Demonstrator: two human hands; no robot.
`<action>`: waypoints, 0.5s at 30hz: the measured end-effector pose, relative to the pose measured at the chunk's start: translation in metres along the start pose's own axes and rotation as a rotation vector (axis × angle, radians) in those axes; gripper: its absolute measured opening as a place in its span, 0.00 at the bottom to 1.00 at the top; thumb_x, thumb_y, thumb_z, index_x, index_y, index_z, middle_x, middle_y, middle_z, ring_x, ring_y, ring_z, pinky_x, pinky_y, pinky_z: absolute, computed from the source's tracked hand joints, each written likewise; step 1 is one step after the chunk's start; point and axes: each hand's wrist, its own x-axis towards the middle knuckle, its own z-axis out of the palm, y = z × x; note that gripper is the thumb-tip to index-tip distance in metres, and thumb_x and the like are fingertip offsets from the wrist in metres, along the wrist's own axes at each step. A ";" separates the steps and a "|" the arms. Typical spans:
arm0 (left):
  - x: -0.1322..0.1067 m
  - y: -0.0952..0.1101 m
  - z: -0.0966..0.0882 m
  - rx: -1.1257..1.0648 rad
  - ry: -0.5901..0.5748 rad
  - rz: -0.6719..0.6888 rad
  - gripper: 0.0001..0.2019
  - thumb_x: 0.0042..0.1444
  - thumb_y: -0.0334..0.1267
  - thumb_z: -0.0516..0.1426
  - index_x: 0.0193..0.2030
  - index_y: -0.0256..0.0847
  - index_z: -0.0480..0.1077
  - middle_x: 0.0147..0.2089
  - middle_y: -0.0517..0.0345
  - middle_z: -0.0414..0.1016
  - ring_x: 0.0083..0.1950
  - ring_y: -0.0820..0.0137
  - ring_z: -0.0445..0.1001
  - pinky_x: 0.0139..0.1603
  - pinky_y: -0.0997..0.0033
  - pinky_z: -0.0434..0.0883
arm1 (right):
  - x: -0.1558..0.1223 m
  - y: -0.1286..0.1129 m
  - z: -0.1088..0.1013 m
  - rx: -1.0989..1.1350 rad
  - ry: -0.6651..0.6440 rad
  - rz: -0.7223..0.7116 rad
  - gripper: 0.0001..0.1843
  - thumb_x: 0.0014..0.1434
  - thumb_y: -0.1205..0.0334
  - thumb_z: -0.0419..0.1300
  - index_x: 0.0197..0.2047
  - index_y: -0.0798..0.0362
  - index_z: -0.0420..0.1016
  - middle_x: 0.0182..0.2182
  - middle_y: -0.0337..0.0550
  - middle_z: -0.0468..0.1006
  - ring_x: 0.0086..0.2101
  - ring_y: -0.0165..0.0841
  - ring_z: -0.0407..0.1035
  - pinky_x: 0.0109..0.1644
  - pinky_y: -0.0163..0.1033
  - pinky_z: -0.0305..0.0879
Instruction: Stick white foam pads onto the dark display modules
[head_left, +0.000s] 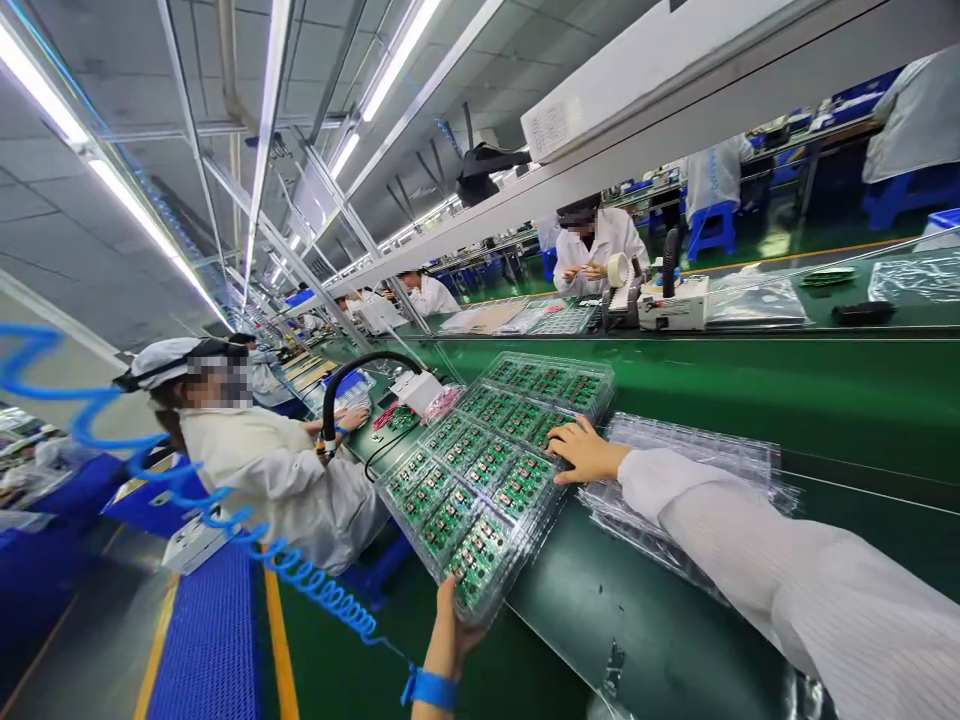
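A stack of clear plastic trays point(480, 480) filled with several small green circuit boards lies on the green conveyor belt point(750, 400), tilted in my view. My left hand point(452, 628), with a blue wrist strap point(431, 688), grips the near corner of the tray stack, thumb on top. My right hand point(581, 450), in a white sleeve, rests on the far side of the stack with its fingers curled over the edge. Under my right forearm lies a pile of empty clear trays point(697, 470).
A co-worker in white coat and cap point(262, 460) sits to the left beside a black hose point(360, 375). More workers sit across the belt. A tape dispenser point(671, 300) and plastic bags point(757, 300) stand on the far bench. A blue coiled cord point(247, 530) runs to my wrist.
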 end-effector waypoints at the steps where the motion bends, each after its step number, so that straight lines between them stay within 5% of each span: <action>1: -0.001 0.000 0.007 -0.056 0.020 -0.015 0.29 0.55 0.55 0.43 0.59 0.39 0.53 0.43 0.48 0.75 0.39 0.61 0.76 0.36 0.62 0.72 | 0.000 -0.003 0.001 -0.002 0.006 0.018 0.22 0.59 0.52 0.56 0.53 0.53 0.64 0.56 0.48 0.60 0.56 0.45 0.54 0.58 0.60 0.47; 5: -0.011 -0.009 0.025 -0.152 0.090 -0.054 0.31 0.53 0.55 0.45 0.60 0.40 0.52 0.48 0.46 0.73 0.42 0.60 0.76 0.36 0.64 0.72 | -0.006 -0.012 0.001 0.001 0.025 0.049 0.21 0.59 0.52 0.56 0.53 0.53 0.64 0.57 0.48 0.60 0.57 0.45 0.52 0.58 0.60 0.46; 10: -0.025 -0.019 0.024 -0.116 0.199 -0.056 0.35 0.50 0.58 0.46 0.59 0.35 0.53 0.45 0.40 0.73 0.41 0.53 0.76 0.32 0.59 0.73 | -0.015 -0.015 -0.002 0.044 0.042 0.037 0.20 0.59 0.52 0.55 0.51 0.53 0.66 0.56 0.48 0.62 0.56 0.44 0.54 0.58 0.59 0.48; 13: -0.035 -0.008 0.016 0.006 0.342 0.093 0.44 0.46 0.59 0.51 0.64 0.35 0.41 0.55 0.35 0.64 0.54 0.48 0.68 0.45 0.50 0.70 | -0.014 -0.022 -0.009 0.078 0.087 0.075 0.19 0.60 0.54 0.56 0.52 0.54 0.65 0.55 0.48 0.63 0.54 0.43 0.57 0.56 0.58 0.53; 15: -0.044 0.004 0.008 0.129 0.442 0.251 0.49 0.42 0.57 0.56 0.65 0.36 0.35 0.63 0.35 0.51 0.64 0.48 0.52 0.58 0.45 0.57 | -0.012 -0.035 -0.013 0.106 0.130 0.099 0.18 0.60 0.56 0.55 0.52 0.54 0.65 0.54 0.48 0.63 0.52 0.42 0.60 0.54 0.56 0.57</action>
